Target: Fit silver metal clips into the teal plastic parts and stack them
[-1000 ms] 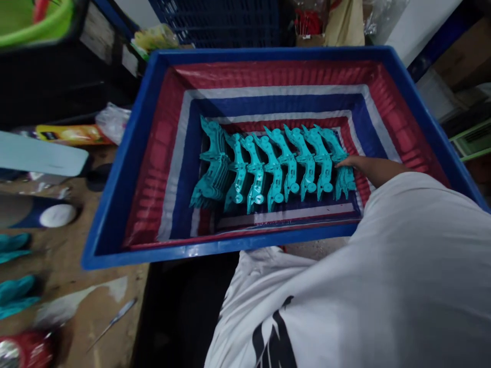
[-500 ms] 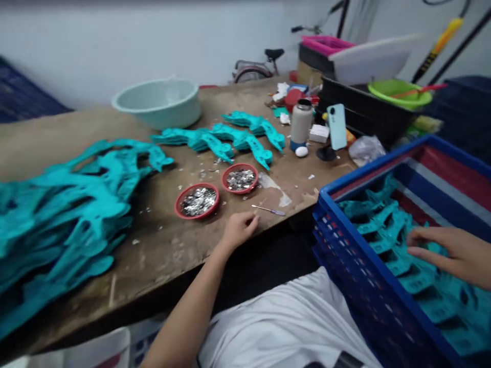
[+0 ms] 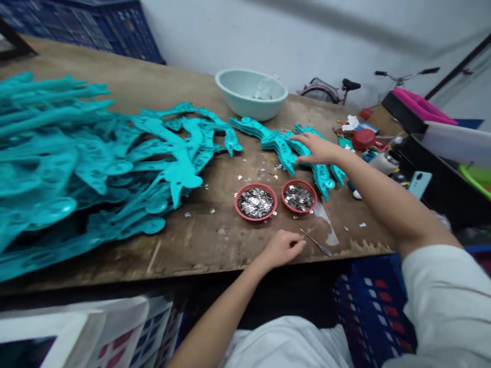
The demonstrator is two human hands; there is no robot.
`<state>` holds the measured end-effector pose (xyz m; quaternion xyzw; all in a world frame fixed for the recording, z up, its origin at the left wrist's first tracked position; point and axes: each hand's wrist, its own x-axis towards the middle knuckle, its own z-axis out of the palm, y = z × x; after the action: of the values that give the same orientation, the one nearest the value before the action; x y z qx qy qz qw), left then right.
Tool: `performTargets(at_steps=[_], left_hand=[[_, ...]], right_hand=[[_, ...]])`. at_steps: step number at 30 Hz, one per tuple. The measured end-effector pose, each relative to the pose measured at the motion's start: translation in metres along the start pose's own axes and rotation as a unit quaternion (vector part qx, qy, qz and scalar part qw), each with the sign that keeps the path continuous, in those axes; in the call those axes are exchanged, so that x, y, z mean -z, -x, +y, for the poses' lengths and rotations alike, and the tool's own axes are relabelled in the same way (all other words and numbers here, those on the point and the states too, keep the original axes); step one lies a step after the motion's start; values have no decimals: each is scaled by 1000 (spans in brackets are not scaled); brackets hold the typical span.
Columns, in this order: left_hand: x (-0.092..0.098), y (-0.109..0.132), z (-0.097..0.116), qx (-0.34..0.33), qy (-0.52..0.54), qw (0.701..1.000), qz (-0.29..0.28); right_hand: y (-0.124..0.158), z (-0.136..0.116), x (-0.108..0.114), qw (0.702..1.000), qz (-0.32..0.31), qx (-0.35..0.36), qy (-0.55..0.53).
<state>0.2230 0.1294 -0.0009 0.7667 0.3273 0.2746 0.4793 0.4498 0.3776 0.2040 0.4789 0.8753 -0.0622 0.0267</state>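
Observation:
My left hand (image 3: 284, 248) rests on the table's front edge with its fingers curled; whether anything is inside them is hidden. Beside it lies a thin screwdriver (image 3: 316, 242). My right hand (image 3: 315, 149) is over the stacks of turquoise plastic parts (image 3: 274, 140), fingers apart, with nothing seen between them. Two red bowls (image 3: 255, 202) (image 3: 299, 196) full of small metal clips stand between my hands and the stacks. A large heap of turquoise parts (image 3: 95, 168) covers the left of the table.
A pale green basin (image 3: 251, 94) stands at the back of the table (image 3: 215, 235). A bottle (image 3: 384, 162), a phone (image 3: 420, 184) and a black bin (image 3: 441, 179) are at the right. A blue crate (image 3: 374, 301) stands below the front edge. Loose clips lie scattered.
My right hand has moved from the blue crate to above the turquoise stacks on the table. The view has turned left. My left hand stays near the screwdriver, fingers still curled.

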Motion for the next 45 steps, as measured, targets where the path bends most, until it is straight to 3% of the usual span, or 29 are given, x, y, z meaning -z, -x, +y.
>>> performTargets(at_steps=[2, 5, 10, 17, 22, 26, 31, 35, 38, 41, 45], left_hand=[[-4, 2, 1, -4, 0, 1000, -7], [-9, 6, 3, -11, -11, 1000, -20], [-16, 9, 8, -38, -55, 996, -51], [-24, 9, 15, -99, -174, 974, -107], [-24, 8, 19, -104, -180, 973, -99], [-17, 7, 22, -98, -180, 974, -94], [-8, 3, 26, -62, -150, 983, -81], [-5, 0, 24, -38, -135, 988, -56], [-1, -1, 22, -22, -136, 990, -39], [4, 0, 20, -17, -138, 990, -31], [14, -2, 20, -21, -142, 989, -33]], right_hand=[[-76, 8, -9, 997, -17, -42, 55], [-160, 18, -22, 991, -52, -81, 90], [-234, 37, -41, 985, -125, -45, 107], [-265, 35, -60, 963, -212, 13, 168], [-262, 23, -67, 955, -208, 12, 212], [-253, 19, -55, 957, -192, 13, 218], [-248, 15, -19, 968, -149, 23, 202], [-225, -12, 22, 971, -128, 47, 196], [-172, -38, 59, 984, -86, 88, 125], [-76, -59, 99, 986, -53, 142, 70], [94, -87, 133, 984, -53, 142, 91]])
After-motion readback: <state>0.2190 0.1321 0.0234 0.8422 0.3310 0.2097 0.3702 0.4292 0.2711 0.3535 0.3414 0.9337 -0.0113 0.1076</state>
